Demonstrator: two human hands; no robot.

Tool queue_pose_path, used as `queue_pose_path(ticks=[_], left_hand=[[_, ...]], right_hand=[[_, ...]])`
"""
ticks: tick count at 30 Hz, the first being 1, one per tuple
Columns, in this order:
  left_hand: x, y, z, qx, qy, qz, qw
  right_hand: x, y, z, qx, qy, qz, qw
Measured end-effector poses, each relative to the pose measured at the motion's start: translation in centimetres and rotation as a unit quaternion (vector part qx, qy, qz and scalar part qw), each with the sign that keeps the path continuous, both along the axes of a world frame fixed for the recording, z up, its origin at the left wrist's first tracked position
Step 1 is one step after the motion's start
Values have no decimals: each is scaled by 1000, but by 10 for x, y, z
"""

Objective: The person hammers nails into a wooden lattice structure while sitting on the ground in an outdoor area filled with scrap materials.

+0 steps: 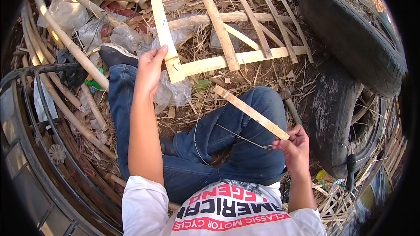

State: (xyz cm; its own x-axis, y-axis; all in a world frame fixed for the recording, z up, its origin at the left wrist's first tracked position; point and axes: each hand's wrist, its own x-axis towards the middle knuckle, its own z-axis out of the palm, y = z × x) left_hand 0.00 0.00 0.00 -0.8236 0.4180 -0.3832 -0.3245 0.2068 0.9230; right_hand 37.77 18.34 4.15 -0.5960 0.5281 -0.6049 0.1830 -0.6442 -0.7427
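Note:
A lattice of split bamboo slats (214,22) lies ahead of me, over the ground litter. My left hand (150,67) is closed at the edge of its wide left slat (160,24), thumb on the near end and the other fingers mostly hidden. My right hand (292,146) pinches the lower end of a short flat bamboo strip (251,111), which slants up and left above my right knee, apart from the lattice. A thin pale strand (240,136) runs leftward from those same fingers across my jeans.
Two old tyres (350,35) lean together at the right. Bamboo poles (70,46) and a black metal frame (43,100) crowd the left side. Clear plastic bags (173,89), dry leaves and straw cover the ground around my legs.

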Motion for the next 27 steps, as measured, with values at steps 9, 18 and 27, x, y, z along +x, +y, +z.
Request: queue_pose_path(ticks=[9,18,27], left_hand=[[-5,0,14,75,-50,37,995],[-16,-9,-2,83,-36,46,995],[-1,-16,-45,73,-120,78,987]], right_hand=[[-97,-24,-49,-84,72,-12,994],[-201,-21,-98,-92,116,-75,986],[-194,-6,-118,-19,82,50,995]])
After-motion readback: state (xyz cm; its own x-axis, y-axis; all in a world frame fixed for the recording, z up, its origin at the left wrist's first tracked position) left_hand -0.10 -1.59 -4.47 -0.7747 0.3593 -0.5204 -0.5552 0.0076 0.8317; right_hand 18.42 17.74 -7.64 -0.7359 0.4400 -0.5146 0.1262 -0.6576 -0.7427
